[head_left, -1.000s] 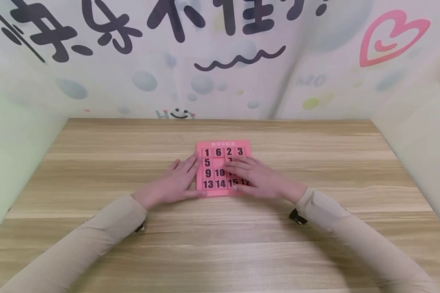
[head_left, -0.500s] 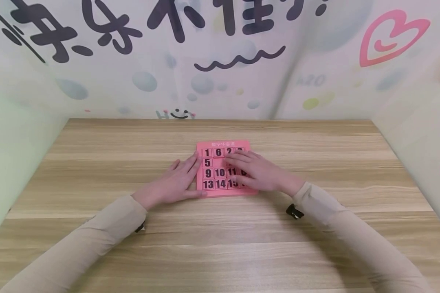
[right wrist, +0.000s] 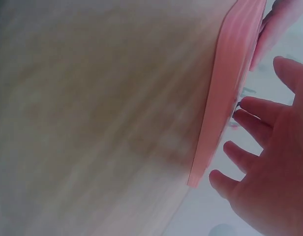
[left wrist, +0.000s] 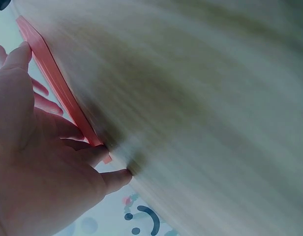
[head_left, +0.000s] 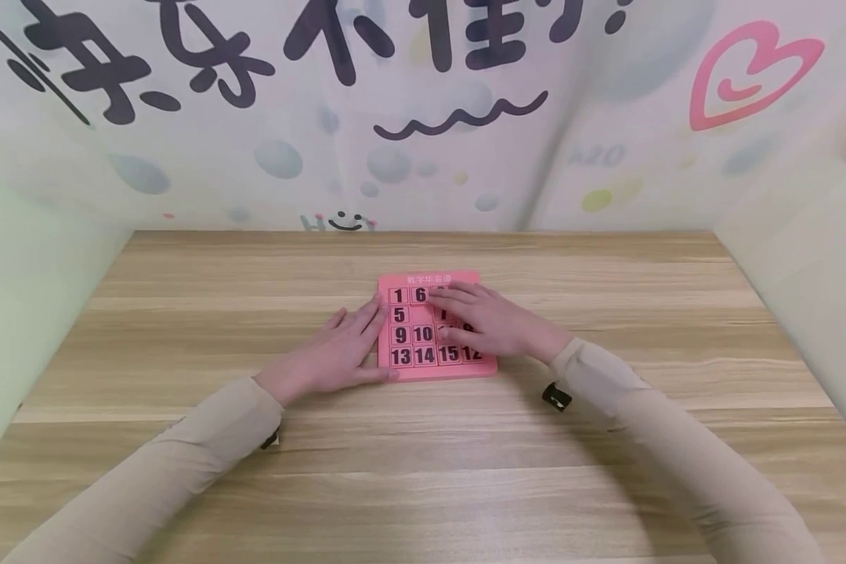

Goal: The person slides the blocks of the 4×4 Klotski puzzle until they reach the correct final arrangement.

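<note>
A pink sliding number puzzle (head_left: 444, 374) lies flat on the table, its printed heading at the far edge. My left hand (head_left: 334, 356) rests along its left side, fingers nearly straight on the rim and thumb at the near left corner. Over the right part reaches my right hand (head_left: 497, 319), its extended fingertips by the top row, just right of the 6 tile (head_left: 420, 295). That hand covers the upper right tiles. A bare slot shows right of the 5 tile (head_left: 399, 315). In the right wrist view, the fingers (right wrist: 257, 110) are spread above the puzzle's surface.
The wood-grain table (head_left: 423, 486) spreads around the puzzle. Behind it stands a white wall (head_left: 225, 188) with black lettering and coloured dots. Pale side walls close in the left and right. A small black device (head_left: 557, 397) sits at the right cuff.
My right hand has moved up and leftward over the puzzle, from the second row to the top row, uncovering the 12 tile. My left hand has stayed in place.
</note>
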`<state>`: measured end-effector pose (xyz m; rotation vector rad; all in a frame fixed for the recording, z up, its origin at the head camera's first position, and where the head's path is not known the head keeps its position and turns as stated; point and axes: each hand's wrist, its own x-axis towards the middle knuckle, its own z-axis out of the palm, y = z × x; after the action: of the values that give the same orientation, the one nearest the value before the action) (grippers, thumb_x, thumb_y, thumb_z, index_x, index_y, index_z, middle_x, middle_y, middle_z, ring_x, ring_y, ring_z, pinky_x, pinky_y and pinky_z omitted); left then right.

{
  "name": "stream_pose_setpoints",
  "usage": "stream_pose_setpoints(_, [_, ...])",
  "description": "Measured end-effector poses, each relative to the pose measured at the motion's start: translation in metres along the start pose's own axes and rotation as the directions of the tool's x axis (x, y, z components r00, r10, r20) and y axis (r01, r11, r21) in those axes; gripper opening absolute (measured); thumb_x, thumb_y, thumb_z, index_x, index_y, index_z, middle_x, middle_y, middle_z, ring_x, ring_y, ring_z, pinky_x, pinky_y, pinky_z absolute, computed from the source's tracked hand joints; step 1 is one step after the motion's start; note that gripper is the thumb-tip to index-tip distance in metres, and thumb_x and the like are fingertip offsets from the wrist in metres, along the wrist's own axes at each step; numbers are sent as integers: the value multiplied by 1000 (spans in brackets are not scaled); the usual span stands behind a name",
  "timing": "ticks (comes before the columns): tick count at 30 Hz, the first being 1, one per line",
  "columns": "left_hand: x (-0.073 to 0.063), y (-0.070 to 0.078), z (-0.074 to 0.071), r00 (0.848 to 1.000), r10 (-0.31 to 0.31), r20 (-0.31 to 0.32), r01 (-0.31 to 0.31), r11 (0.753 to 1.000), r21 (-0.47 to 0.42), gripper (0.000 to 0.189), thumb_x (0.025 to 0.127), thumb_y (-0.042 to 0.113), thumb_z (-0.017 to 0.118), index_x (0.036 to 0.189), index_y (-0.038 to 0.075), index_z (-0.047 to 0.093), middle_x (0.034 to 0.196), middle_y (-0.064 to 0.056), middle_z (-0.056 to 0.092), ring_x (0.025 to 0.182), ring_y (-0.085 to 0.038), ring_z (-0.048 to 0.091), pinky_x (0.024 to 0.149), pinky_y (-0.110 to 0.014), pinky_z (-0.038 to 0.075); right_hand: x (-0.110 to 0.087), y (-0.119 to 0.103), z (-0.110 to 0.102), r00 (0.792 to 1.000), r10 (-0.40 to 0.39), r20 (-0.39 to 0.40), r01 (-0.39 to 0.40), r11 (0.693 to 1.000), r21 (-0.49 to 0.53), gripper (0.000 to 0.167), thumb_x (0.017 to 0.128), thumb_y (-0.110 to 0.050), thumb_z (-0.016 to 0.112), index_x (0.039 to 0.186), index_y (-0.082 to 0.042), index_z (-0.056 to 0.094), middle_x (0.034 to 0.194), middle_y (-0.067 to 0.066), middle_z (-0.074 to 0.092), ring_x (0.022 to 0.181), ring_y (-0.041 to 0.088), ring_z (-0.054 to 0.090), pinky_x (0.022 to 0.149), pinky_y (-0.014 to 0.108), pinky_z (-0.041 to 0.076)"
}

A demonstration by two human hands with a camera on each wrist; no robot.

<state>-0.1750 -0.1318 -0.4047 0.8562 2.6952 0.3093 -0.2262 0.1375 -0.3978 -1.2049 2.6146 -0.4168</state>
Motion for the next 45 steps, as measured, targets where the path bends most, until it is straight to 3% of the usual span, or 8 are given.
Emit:
stream_pose_setpoints(15, [0, 0, 1, 1000, 7, -9, -7, 1000, -5, 98, 92, 63, 48, 152, -3, 9, 158, -19, -1, 144, -35, 9, 115, -54, 7, 9, 3, 1, 999, 23, 35, -22, 999, -32, 61, 101, -42, 44, 151, -9, 33, 156, 7, 30, 144, 31, 16, 116, 50, 11])
stream_pose_setpoints(45, [0, 1, 0, 1000, -2, 1, 2, 1000, -14, 97, 92, 62, 48, 152, -3, 8, 159, -18, -2, 145, -32, 6, 115, -54, 6, 0, -3, 4, 999, -7, 43, 9, 998, -56, 62, 101, -45, 44, 151, -10, 34, 156, 6, 28, 144, 32, 16, 116, 50, 11])
